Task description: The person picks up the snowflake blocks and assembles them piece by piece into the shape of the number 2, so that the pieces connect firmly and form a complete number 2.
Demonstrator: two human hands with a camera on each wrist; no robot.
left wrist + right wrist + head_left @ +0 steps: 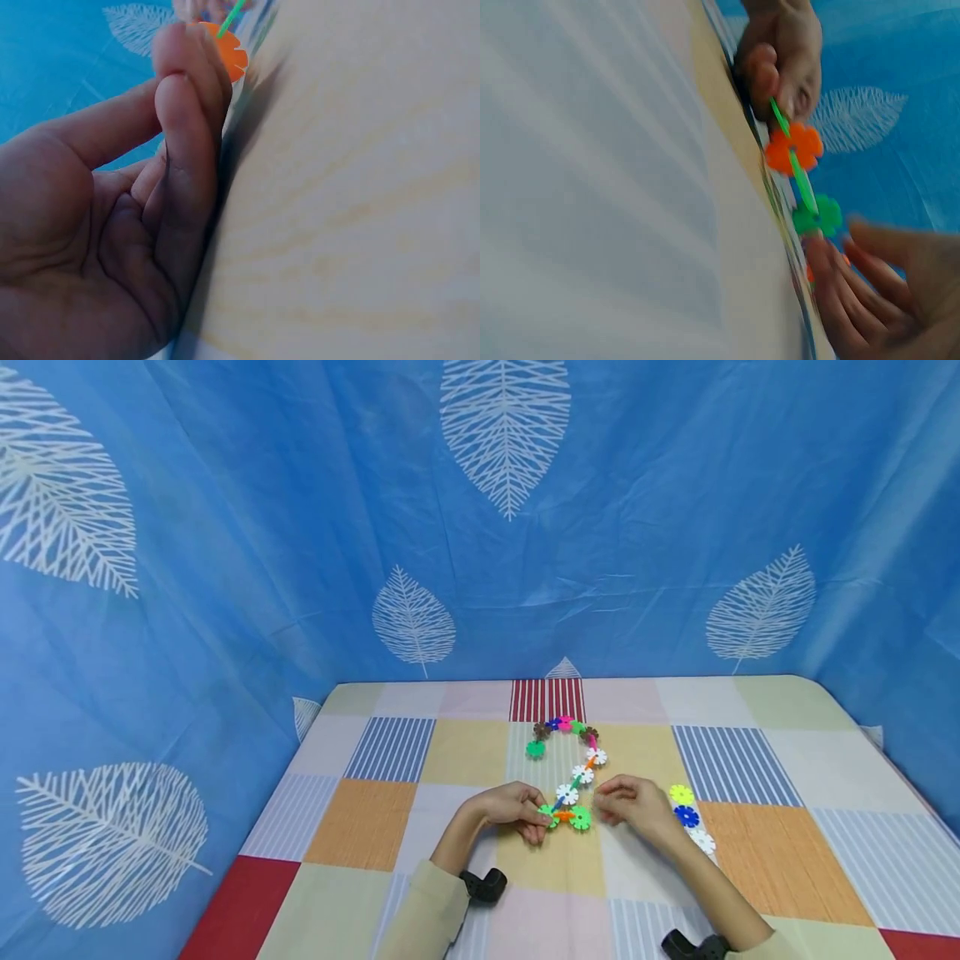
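On the checked cloth lies a curved chain of flower-shaped plastic discs (582, 774), linked through their slots, in white, green, orange, blue, pink and brown. My left hand (516, 810) pinches the light green disc at the chain's near left end between thumb and fingers. An orange disc (793, 148) joins that one to another light green disc (581, 818). My right hand (636, 806) is just right of the chain, fingers bent and thumb apart, with nothing visible in its grasp. In the right wrist view its fingertips overlap a darker green disc (817, 216).
Loose yellow (681, 794), blue (686, 816) and white (702, 841) discs lie in a row beside my right forearm. A blue curtain (600, 527) with white leaf prints hangs behind the table and along its sides. Each wrist wears a black camera (484, 887).
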